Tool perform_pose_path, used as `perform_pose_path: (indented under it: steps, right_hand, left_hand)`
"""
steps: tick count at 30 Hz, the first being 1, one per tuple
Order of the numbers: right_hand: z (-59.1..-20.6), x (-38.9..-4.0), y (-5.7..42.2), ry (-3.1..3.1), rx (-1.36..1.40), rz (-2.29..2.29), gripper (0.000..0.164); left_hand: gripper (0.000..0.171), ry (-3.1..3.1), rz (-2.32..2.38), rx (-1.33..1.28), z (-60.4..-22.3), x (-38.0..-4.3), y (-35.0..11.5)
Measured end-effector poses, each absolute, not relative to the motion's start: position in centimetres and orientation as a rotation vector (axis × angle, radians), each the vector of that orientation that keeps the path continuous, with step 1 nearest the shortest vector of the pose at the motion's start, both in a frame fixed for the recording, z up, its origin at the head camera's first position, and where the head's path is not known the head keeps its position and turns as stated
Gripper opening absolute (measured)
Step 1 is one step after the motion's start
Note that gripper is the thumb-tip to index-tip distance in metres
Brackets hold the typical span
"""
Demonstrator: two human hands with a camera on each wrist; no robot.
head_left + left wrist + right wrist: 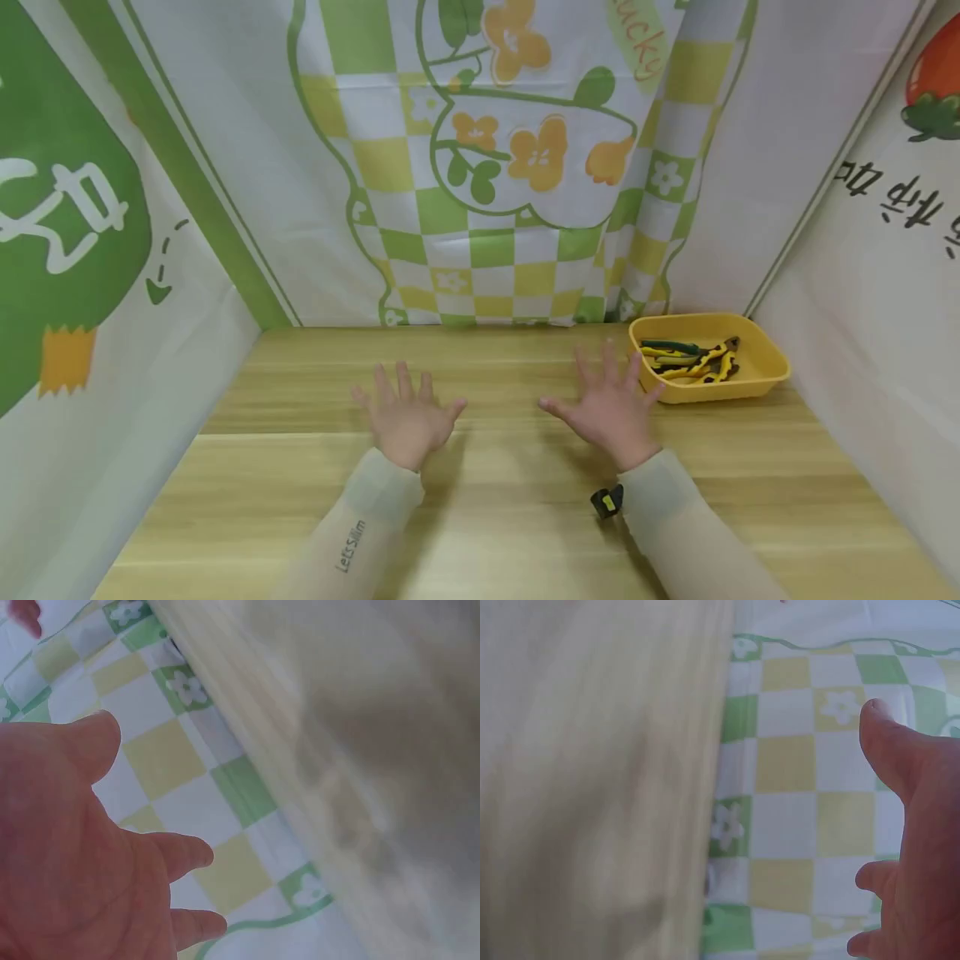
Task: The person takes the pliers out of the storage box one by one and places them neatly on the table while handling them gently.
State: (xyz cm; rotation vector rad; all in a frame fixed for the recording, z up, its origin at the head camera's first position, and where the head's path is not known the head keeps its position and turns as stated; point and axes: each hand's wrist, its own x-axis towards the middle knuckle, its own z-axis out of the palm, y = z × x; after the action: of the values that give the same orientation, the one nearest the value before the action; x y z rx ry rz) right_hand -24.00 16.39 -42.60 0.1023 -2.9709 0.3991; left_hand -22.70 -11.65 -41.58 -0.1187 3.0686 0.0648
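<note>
Both hands are held over the wooden table with fingers spread and nothing in them. The left hand (408,421) is left of the middle, its thumb pointing inward; the left wrist view shows its palm (82,862) and the table at the right. The right hand (611,412) mirrors it on the other side, its outer fingers overlapping the near left edge of a yellow tray (765,379) in the head view. Inside that tray lie several slim yellow-and-black and dark green pieces (693,360), bunched toward the left; their kind is too small to make out.
The wood-grain table (495,500) ends at a hanging cloth (480,258) with green and yellow checks and flowers. Printed white panels stand along the left (187,333) and right (862,292) sides. A small black-and-yellow device (606,502) is at the right wrist.
</note>
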Motion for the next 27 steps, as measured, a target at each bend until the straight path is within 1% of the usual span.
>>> perform_pose_path:
  steps: [4,8,13,18,27]
  right_hand:
    - [-41.4,-24.6,17.9,-2.969,0.071,0.404,0.117]
    - [-41.4,-25.0,20.6,-2.975,0.073,0.454,0.115]
    - [-41.0,-25.5,25.5,-2.950,0.094,0.580,0.112]
    - [-40.3,-26.2,30.4,-2.940,0.088,0.657,0.113]
    - [-40.9,-27.0,38.0,-2.862,0.110,0.733,0.103]
  left_hand:
    - [0.086,3.056,0.055,-0.140,-40.2,-23.3,-12.2]
    - [0.087,3.034,0.109,-0.164,-40.2,-23.2,-12.8]
    - [0.093,3.058,0.152,-0.181,-40.9,-23.1,-13.5]
    - [0.093,3.050,0.176,-0.207,-40.8,-23.2,-14.1]
    - [0.097,3.047,0.199,-0.208,-41.0,-22.9,-14.7]
